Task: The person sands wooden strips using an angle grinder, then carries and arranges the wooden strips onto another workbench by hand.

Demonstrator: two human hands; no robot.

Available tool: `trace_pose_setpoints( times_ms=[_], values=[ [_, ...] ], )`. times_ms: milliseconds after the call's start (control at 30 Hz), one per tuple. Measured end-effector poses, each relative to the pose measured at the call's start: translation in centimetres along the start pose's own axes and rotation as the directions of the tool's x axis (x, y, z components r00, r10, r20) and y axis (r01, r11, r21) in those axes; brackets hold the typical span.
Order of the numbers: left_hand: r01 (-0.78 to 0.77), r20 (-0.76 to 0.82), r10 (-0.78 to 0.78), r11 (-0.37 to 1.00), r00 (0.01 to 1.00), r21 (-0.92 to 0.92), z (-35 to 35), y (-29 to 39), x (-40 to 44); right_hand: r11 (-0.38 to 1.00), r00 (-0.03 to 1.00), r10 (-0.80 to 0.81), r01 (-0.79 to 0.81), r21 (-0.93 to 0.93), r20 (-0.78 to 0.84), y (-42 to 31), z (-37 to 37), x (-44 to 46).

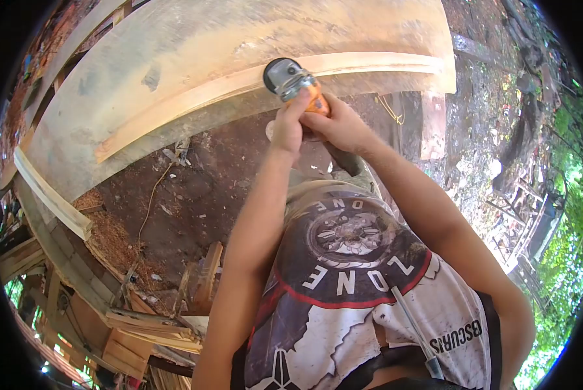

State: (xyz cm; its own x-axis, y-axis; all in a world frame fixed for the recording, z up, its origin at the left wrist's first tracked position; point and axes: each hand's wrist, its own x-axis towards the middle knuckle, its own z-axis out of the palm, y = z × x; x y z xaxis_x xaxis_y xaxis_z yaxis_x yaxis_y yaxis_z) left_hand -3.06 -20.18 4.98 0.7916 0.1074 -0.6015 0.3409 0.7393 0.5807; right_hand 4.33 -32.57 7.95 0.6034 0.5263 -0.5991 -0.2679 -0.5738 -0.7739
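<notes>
An orange angle grinder [319, 104] with a grey metal head and a dark round disc is held out in front of me. My left hand [289, 127] wraps round it near the head. Around its body, just to the right, closes my right hand [338, 125]. The disc lies over a long pale wooden strip [363, 63] on the workbench; whether it touches the wood I cannot tell. Beneath the strip spreads a broad dusty workbench top [194, 39].
A shorter wooden strip [54, 193] rests at the bench's left end. Stacked boards [155, 331] stand at lower left. A thin cord [150, 211] lies on the dirt floor [207, 175] amid scraps and shavings. Greenery [564, 292] shows at the right.
</notes>
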Motion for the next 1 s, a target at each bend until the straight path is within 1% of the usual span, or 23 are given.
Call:
trace_pose_setpoints(
  times_ms=[67,100,133,200,267,333,433,500,567,633,667,700,767,833,900,1000],
  values=[
    [-0.001,0.066,0.000,1.000,0.998,0.018,1.0,-1.1,1.1,0.999,1.000,0.024,-0.024,0.034,-0.003,0.8,-1.4,-0.4],
    [0.004,0.066,-0.006,1.000,0.998,0.020,1.8,-1.2,1.0,0.997,0.999,0.045,-0.044,0.066,-0.007,1.1,-2.0,-0.8],
    [0.063,0.054,-0.065,0.997,0.996,0.041,2.7,-1.3,0.9,0.994,1.000,0.010,-0.007,0.112,-0.021,1.3,-2.6,-1.1],
    [0.157,0.059,-0.162,0.983,0.985,0.093,3.9,-1.4,1.0,0.995,0.999,0.032,-0.029,0.096,-0.030,1.3,-3.9,-2.0],
    [0.163,0.055,-0.170,0.980,0.984,0.115,4.9,-2.0,1.3,0.996,0.998,0.056,-0.052,0.079,-0.041,1.6,-5.1,-2.3],
    [0.173,0.049,-0.181,0.975,0.982,0.140,6.0,-2.3,1.5,0.987,1.000,0.020,-0.020,0.160,-0.002,2.7,-6.0,-2.5],
    [0.204,0.063,-0.215,0.968,0.975,0.147,7.3,-2.8,2.3,0.988,0.996,0.064,-0.054,0.148,-0.063,3.8,-7.3,-2.6],
    [0.156,0.117,-0.175,0.975,0.977,0.156,8.0,-3.4,3.2,0.986,0.994,0.086,-0.074,0.152,-0.073,3.9,-8.4,-2.9],
    [0.185,0.102,-0.202,0.970,0.974,0.159,9.2,-3.9,3.7,0.984,0.992,0.107,-0.095,0.153,-0.073,3.6,-9.6,-3.3],
    [0.212,0.083,-0.228,0.963,0.970,0.164,10.3,-4.3,4.2,0.957,0.994,0.093,-0.072,0.282,-0.062,3.3,-10.7,-3.6],
    [0.211,0.089,-0.230,0.960,0.969,0.182,11.0,-4.4,4.5,0.964,0.991,0.116,-0.097,0.246,-0.063,3.8,-11.4,-3.5],
    [0.210,0.097,-0.233,0.957,0.968,0.200,11.5,-4.6,4.9,0.963,0.991,0.115,-0.095,0.251,-0.064,4.6,-12.0,-3.3],
    [0.231,0.114,-0.261,0.947,0.959,0.222,12.4,-4.8,5.7,0.968,0.983,0.149,-0.123,0.219,-0.104,5.9,-13.2,-3.2],
    [0.283,0.103,-0.311,0.933,0.945,0.224,13.6,-5.4,6.4,0.964,0.982,0.150,-0.120,0.236,-0.114,5.8,-14.5,-3.7],
    [0.297,0.128,-0.333,0.924,0.934,0.242,14.8,-6.1,7.2,0.959,0.981,0.154,-0.119,0.258,-0.121,6.4,-15.6,-4.0],
    [0.319,0.146,-0.363,0.911,0.920,0.260,16.6,-7.0,8.0,0.953,0.972,0.161,-0.107,0.284,-0.174,8.1,-17.3,-4.3]
  ],
)
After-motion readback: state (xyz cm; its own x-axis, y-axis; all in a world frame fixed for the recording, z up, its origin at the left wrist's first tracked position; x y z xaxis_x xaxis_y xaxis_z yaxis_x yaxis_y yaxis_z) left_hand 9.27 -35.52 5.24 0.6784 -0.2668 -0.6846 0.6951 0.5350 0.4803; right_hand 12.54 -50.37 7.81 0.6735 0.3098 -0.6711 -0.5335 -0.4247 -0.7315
